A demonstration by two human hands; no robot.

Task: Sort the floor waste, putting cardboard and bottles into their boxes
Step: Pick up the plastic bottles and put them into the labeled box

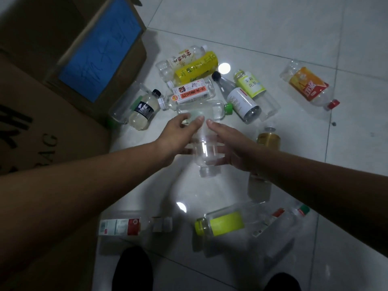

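Observation:
A clear, label-free plastic bottle (206, 153) is held above the floor between both hands, its neck pointing towards me. My left hand (178, 135) grips its left side and my right hand (231, 144) grips its right side. Both thumbs lie on top and the fingers show through the plastic underneath. A cardboard box with a blue label (100, 49) stands open at the upper left. A second cardboard box with black print (31, 133) stands at the left, just in front of it.
Several bottles lie on the pale tile floor (273, 28): a yellow-labelled one (197, 67), a green-capped clear one (212, 110), a black-labelled one (142, 110), an orange-labelled one (308, 85) and a lime-labelled one (222, 224). My dark shoes (132, 269) are at the bottom edge.

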